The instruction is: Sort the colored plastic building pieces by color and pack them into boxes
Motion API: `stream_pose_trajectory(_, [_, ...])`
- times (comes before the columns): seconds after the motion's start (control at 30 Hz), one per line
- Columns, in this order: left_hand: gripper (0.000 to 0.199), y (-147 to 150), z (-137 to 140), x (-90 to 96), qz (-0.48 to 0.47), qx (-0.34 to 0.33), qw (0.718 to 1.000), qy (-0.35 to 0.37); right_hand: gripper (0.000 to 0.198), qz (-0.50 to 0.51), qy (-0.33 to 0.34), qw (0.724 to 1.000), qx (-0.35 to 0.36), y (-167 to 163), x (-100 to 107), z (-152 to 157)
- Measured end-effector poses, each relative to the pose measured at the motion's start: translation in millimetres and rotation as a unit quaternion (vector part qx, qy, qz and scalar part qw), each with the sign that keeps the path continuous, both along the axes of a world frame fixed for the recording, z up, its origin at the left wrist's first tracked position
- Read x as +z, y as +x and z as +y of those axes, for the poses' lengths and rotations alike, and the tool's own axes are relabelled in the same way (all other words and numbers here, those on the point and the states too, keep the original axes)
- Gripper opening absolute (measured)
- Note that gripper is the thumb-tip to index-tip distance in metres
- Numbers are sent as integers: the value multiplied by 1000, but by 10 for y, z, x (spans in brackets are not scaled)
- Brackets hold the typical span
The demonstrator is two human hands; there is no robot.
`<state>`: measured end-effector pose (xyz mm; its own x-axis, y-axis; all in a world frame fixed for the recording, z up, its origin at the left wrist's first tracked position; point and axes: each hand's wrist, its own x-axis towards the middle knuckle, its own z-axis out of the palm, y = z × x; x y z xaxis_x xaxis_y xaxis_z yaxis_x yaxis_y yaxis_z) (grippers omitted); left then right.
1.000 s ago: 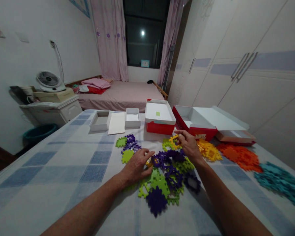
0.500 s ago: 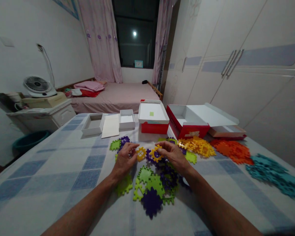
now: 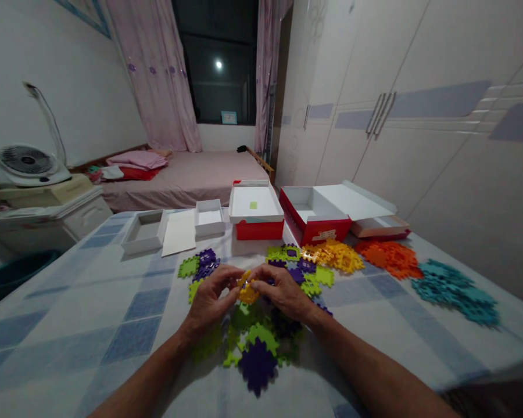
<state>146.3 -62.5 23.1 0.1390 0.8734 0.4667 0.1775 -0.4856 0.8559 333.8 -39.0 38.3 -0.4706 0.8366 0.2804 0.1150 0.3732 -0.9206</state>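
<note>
Yellow gear pieces (image 3: 248, 294) | left hand (image 3: 210, 298): narrow pinch, holding them | right hand (image 3: 286, 292): narrow pinch, also on them | green pieces (image 3: 262, 335) and purple gear (image 3: 258, 367) nearby

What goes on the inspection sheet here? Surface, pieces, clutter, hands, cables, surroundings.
Surface: checked tablecloth, blue and white.
Pieces: yellow pieces between the hands; loose purple piece and green ones below; yellow pile, orange pile and teal pile to the right.
Clutter: open red box, white card, white tray along the far side.
Hands: left hand and right hand both pinching the yellow pieces.
Cables: cord on the left wall, near the fan.
Surroundings: bed, window, wardrobe.
</note>
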Motion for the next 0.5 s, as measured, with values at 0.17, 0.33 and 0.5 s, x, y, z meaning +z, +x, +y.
stream_pose_trajectory(0.17, [24, -73, 26, -37, 59, 36, 997, 18, 15, 62, -15, 990, -124, 242, 202, 133])
stream_pose_trajectory(0.33, [18, -182, 120, -103, 154, 133, 973, 106, 38, 33, 5, 959, -283, 1087, 336, 598])
stream_pose_trajectory(0.5, [17, -264, 202, -131, 169, 185, 962, 106, 25, -175, 58, 892, -412, 1679, 229, 1025])
